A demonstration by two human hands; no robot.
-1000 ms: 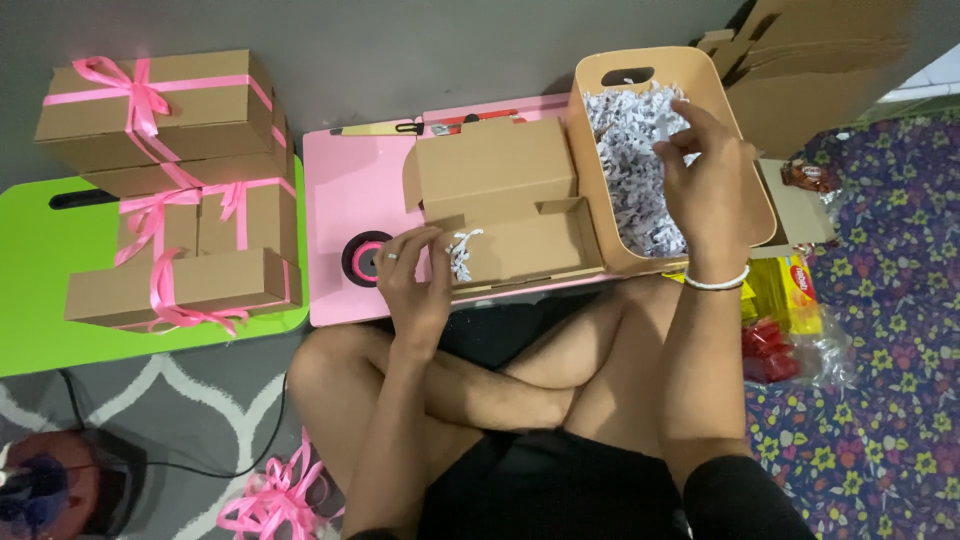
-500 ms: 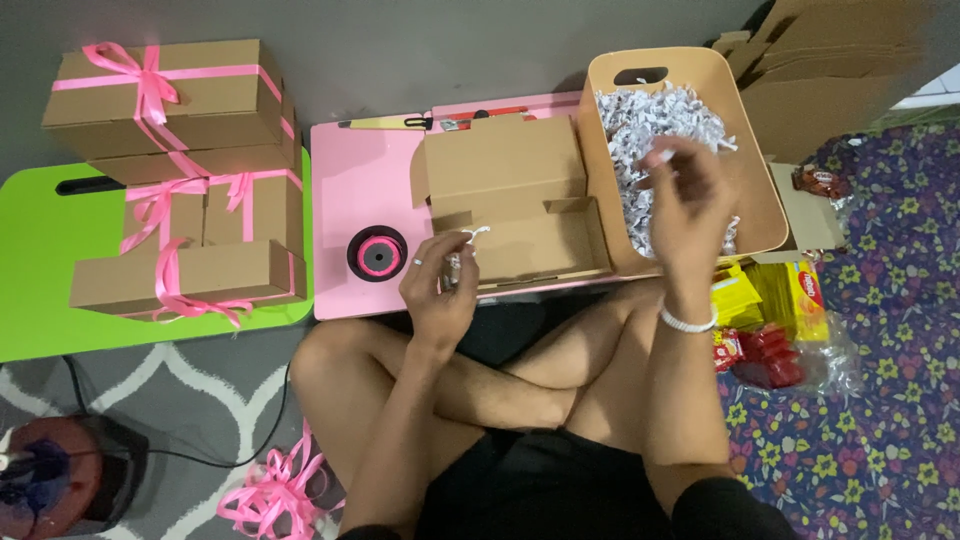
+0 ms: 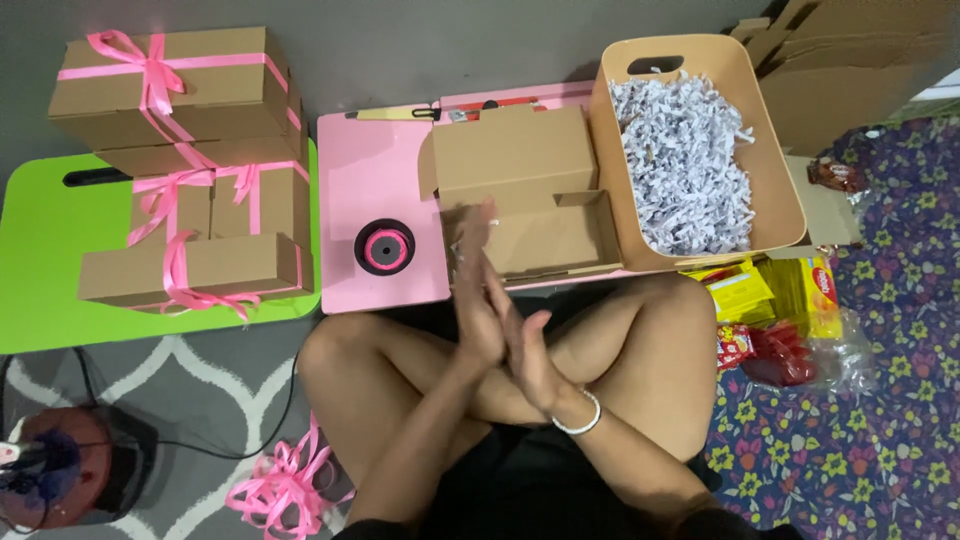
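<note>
The left hand and the right hand are pressed flat together, palm against palm, fingers straight and pointing up toward the pink table; neither holds anything that can be made out. A white bracelet rings the right wrist. The hands sit above the person's crossed bare legs, just in front of an open cardboard box, plain brown and matte, its lid folded back and its shallow tray showing bare inside. The box lies on the pink table, touching the tan bin to its right, a smooth rounded tub with a handle slot, filled with crinkled white shredded paper. On the table left of the box stands a black spool of pink ribbon. Further left, a bright green table carries a stack of closed brown boxes tied with glossy pink ribbon bows. Right of the legs, yellow and red snack packets lie on a purple flowered mat. Loose pink ribbon curls on the grey patterned rug near the left knee. Flat cardboard sheets lean at the upper right.
</note>
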